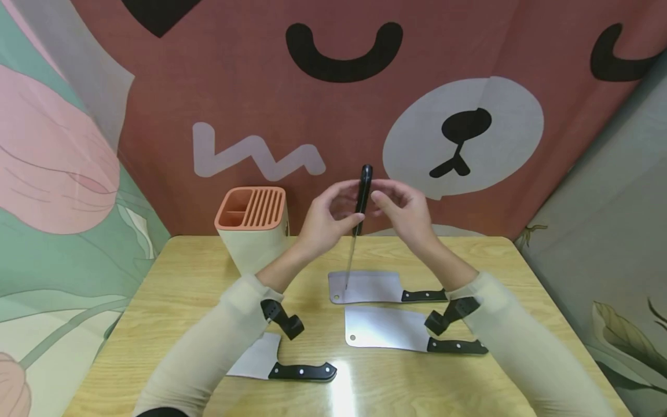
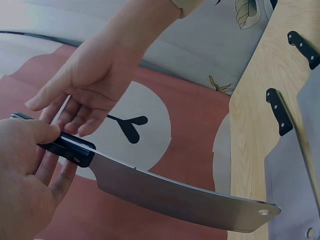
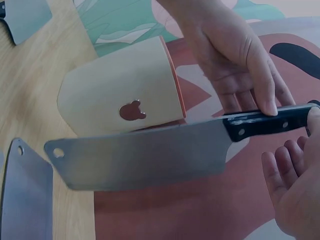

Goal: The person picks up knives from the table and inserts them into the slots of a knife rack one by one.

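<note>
My left hand (image 1: 329, 217) holds a cleaver by its black riveted handle (image 1: 363, 197), thumb on one side and fingers on the other. The cleaver's blade (image 2: 185, 192) hangs downward and appears almost edge-on in the head view; a hole pierces its far corner. My right hand (image 1: 406, 211) is beside the upper handle, its fingers loosely bent and its thumb close to the handle's end. Beneath the held blade, two more cleavers lie on the table, a farther cleaver (image 1: 365, 286) and a nearer cleaver (image 1: 385, 328), both with handles pointing right.
A cream knife block (image 1: 252, 246) with an orange slotted top stands at the table's back left. Another knife (image 1: 302, 371) with a wide blade lies at the front, partly behind my left sleeve. A printed curtain (image 1: 344, 116) hangs behind the wooden table (image 1: 172, 313).
</note>
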The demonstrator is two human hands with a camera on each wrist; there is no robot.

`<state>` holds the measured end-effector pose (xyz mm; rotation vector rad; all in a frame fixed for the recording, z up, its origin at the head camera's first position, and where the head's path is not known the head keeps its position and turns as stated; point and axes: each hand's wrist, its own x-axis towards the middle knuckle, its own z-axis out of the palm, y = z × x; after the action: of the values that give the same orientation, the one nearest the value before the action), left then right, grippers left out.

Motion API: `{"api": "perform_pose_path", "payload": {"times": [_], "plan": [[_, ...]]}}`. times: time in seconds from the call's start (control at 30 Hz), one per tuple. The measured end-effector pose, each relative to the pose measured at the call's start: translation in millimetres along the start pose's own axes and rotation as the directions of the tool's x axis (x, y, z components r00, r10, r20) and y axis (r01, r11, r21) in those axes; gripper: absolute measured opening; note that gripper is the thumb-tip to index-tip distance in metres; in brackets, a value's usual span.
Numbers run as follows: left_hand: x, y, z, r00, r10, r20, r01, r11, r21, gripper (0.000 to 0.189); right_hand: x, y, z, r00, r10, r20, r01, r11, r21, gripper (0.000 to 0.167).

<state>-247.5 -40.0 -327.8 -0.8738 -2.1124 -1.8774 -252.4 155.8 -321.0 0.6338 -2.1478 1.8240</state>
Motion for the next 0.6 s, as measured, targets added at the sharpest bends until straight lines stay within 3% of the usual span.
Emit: {"api": "perform_pose_path", "payload": {"times": [0.37,0.6], "plan": [[5.4,7.9,-15.4,0.999,0.035,-0.017,-0.035,0.999,-0.009,0.056,-9.7,17,-12,0.998,0.055,0.035,-0.052,0.995,-0.088,0.037],[9.1,22.7,-31.7,0.997,0.042,-0.059,-0.044,0.999,-0.029,0.057,-16.6,28,-18,0.995,0.067,0.068,-0.06,0.993,-0.099,0.035]]}}
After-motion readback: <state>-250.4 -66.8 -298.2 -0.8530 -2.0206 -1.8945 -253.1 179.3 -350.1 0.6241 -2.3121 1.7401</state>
